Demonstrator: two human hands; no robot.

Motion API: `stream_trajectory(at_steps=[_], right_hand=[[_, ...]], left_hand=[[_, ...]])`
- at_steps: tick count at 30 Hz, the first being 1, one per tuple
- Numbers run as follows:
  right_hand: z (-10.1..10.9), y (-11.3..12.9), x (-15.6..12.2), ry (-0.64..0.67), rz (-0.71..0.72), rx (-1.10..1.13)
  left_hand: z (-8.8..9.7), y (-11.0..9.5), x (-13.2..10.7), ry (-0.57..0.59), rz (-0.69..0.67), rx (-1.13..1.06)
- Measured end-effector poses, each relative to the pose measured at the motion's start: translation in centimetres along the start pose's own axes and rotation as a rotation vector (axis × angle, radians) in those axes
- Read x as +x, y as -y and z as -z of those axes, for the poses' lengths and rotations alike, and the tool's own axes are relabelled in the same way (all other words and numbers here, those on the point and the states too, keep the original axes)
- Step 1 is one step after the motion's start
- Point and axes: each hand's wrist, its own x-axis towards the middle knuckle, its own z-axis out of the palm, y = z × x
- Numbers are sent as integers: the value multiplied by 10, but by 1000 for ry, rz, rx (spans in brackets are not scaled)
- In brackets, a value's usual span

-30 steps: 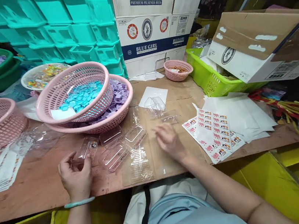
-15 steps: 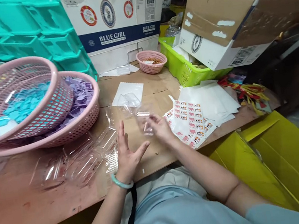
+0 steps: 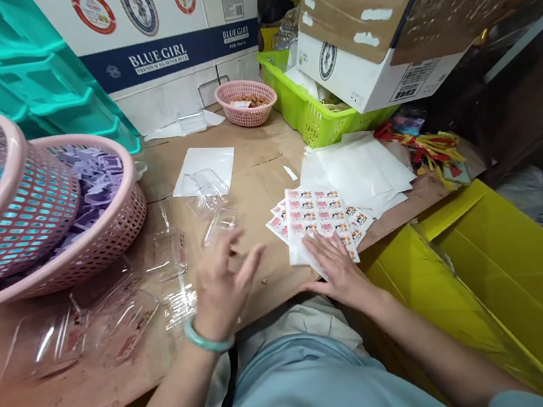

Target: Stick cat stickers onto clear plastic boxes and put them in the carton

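Note:
My right hand (image 3: 335, 265) lies spread on a sheet of stickers (image 3: 317, 214), printed with rows of small pink and orange-and-black pictures. More sticker sheets (image 3: 359, 220) stick out from under it. My left hand (image 3: 221, 278), slightly blurred, hovers over the cardboard-covered table with fingers apart and nothing in it. Just beyond its fingers lies a small clear plastic box (image 3: 221, 223). Another clear box (image 3: 205, 184) sits partly on a white paper sheet (image 3: 215, 159). Left of my left hand, several clear plastic boxes (image 3: 121, 325) lie together, some showing pinkish stickers.
Pink baskets (image 3: 132, 199) with purple and blue pieces stand at the left. A small pink basket (image 3: 250, 115), a green crate (image 3: 314, 127) under a carton (image 3: 349, 78), and white sheets (image 3: 362, 167) are farther back. Yellow boxes (image 3: 518, 270) stand at the right.
My right hand has let go of the clear box, which now lies on the table, and has moved right onto the sticker sheet. The top sheet sits straighter. The view has shifted right.

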Motion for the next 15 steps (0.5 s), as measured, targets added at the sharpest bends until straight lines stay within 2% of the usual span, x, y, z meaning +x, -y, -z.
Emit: stream_trajectory(at_steps=[2,3,4,5,6,8,10,11,13,15], right_hand=[[-4,8,-14,-60,102,31],[-6,11,-18,-85,138,47],[-7,13,-20,-91,166,59],[-8,14,-22,-80,186,68],[-9,13,-22,-56,198,75],[-8,11,-23,-13,220,103],[-6,10,-25,-43,230,161],[-3,10,-26,-86,223,194],[1,12,-26,-164,184,248],[6,18,-22,-152,157,290]], left_hand=[[-18,-10,-19,354,201,-247],[-27,-12,-27,498,319,-364],[-34,-11,-32,582,429,-462],[-40,-10,-36,598,518,-535],[-43,-9,-38,554,578,-582],[-44,-6,-39,409,625,-611],[-40,-6,-39,321,637,-596],[-38,-7,-39,324,650,-596],[-36,-9,-39,411,703,-651],[-40,-10,-39,471,762,-752]])
